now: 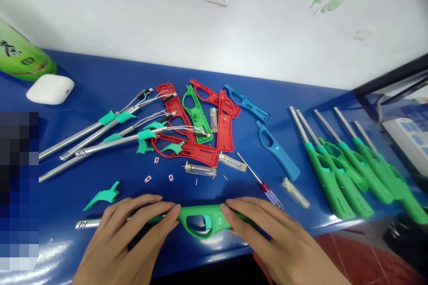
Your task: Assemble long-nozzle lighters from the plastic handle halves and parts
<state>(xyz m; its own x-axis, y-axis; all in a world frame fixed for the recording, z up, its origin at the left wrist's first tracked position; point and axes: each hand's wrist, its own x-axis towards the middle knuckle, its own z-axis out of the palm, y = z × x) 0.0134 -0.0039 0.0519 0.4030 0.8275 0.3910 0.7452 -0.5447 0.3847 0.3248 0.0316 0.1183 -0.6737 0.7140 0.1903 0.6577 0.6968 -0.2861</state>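
Near the table's front edge, a green gas lighter (209, 213) lies sideways between my two hands, its teal trigger showing inside the loop. My left hand (133, 227) grips the nozzle end, with the fingertips at the loop's left edge. A metal tube tip (87, 224) sticks out to the left of that hand. My right hand (267, 227) is closed on the handle end, mostly covering it. Just above my left hand rests a loose teal trigger piece (103, 196). A screwdriver (264, 187) with a purple-red handle points away beyond my right hand.
Metal tubes with wires (100, 138) lie at left. Mid-table are red shell halves (200, 153), a blue shell half (279, 151), clear fuel tanks (200, 169) and small screws. Several green lighters (329, 182) line the right. A white case (50, 89) sits by a green bottle (23, 53).
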